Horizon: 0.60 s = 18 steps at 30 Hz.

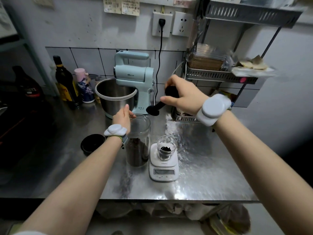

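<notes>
Left hand (122, 118) pinches the rim of the glass jar (138, 146), thumb and fingers curled over its far edge. Just outside that hand's wrist the black lid (92, 144) lies on the tabletop (203, 167), so the opening is done. Below the hand the jar stands upright, with coffee beans filling only its lower part. Between the two forearms a white scale (164, 168) carries a small glass (166, 141) with a thin layer of beans (166, 148) at its bottom. Dosing has begun but looks far from finished, and the display is too dim to read. Right hand (183, 96), beyond the scale, curls round the handle of a black scoop (160, 106) whose bowl points toward the jar mouth. Whether it is loaded I cannot tell. What is left, I judge, is more scoops into the glass, then the lid back on.
</notes>
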{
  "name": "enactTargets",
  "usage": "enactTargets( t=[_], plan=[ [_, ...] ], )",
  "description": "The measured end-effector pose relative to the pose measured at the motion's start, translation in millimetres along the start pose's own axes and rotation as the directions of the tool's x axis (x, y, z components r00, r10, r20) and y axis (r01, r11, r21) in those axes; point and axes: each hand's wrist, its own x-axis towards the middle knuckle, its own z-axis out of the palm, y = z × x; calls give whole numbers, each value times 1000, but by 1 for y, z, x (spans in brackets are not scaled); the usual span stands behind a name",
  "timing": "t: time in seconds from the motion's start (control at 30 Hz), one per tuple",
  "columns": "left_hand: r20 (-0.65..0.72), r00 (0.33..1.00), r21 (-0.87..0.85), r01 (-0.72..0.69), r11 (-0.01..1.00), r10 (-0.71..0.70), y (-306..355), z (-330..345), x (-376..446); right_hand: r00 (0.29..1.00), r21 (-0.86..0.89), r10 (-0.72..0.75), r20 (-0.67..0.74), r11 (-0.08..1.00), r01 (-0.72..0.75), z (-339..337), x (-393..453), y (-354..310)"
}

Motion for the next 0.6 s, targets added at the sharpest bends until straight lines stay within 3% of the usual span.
enactTargets(
  t=[0.1, 0.23, 0.6],
  plan=[
    [-9, 1000, 12, -7, 1000, 7, -2, -1, 1, 999, 31, -46, 27, 998, 45, 2, 16, -16],
    [-21, 1000, 66, 10, 998, -9, 1, -5, 2, 981, -8, -78, 176, 997, 81, 26, 33, -31],
    [8, 1000, 63, 1, 998, -1, -5, -2, 8, 904, -149, 22, 426, 988, 47, 106, 62, -15]
  ],
)
